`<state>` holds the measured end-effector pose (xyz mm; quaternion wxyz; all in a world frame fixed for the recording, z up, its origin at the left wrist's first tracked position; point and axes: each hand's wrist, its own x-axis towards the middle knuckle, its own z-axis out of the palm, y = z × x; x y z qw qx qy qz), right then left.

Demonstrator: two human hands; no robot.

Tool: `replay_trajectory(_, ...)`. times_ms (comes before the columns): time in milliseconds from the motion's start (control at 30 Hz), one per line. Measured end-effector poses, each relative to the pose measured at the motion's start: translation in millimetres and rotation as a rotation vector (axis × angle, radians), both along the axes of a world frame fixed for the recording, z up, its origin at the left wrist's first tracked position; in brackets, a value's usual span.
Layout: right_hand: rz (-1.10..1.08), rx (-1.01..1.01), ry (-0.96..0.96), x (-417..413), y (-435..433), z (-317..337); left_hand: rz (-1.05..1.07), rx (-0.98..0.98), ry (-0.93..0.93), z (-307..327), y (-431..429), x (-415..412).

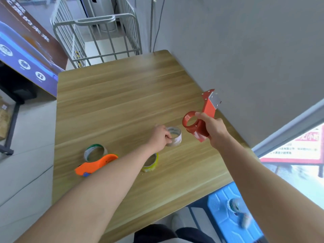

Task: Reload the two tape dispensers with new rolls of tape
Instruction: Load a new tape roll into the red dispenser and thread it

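My right hand (213, 129) grips a red metal tape dispenser (199, 118) by its handle, lifted above the wooden table (122, 95), its blade end pointing up and its hub empty. My left hand (160, 137) pinches a white-edged tape roll (174, 136) that stands just left of the red dispenser. An orange plastic dispenser (97, 164) lies near the table's left side, touching a green-and-white tape roll (95, 151). A yellowish tape roll (151, 163) lies flat, partly hidden under my left forearm.
A grey wall runs along the table's right edge. A metal cage cart (98, 35) stands behind the far edge. A blue plastic stool (231, 213) with a tape roll on it is at the lower right. A printed board (26, 50) leans at the left.
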<state>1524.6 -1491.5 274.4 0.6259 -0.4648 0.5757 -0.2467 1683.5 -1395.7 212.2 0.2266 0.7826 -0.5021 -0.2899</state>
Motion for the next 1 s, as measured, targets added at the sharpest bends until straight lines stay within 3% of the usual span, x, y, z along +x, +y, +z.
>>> replay_trajectory(133, 0.059, 0.039, -0.017, -15.5, 1.4, -9.2, -0.132, 0.162, -0.077, -30.6, -0.5, -17.1)
replay_trajectory(367, 0.135, 0.057, -0.011, -32.8, 0.7, -29.0, -0.174, 0.206, -0.195, -55.6, -2.7, -34.3)
replay_trajectory(500, 0.174, 0.079, -0.040, -31.7, 1.0, -28.3, -0.001, 0.086, -0.382, -44.4, 9.5, -35.0)
replay_trajectory(600, 0.191, 0.089, -0.071, -24.5, 1.4, -25.2, 0.165, 0.188, -0.464, -36.4, 25.8, -31.2)
replay_trajectory(700, 0.210, 0.092, -0.085, -12.2, 3.3, -21.5, 0.220, 0.405, -0.456, -40.7, 43.6, -25.0)
replay_trajectory(800, 0.242, 0.092, -0.080, -0.6, 8.0, -19.4, 0.152, 0.457, -0.392, -47.9, 57.6, -19.8)
replay_trajectory(933, 0.265, 0.080, -0.070, 9.7, 11.9, -14.2, 0.364, 0.331, -0.258, -34.2, 65.0, -2.6)
replay_trajectory(1000, 0.265, 0.051, -0.064, 16.1, 12.6, -8.7, 0.545, 0.149, -0.003, -20.0, 65.9, 16.0)
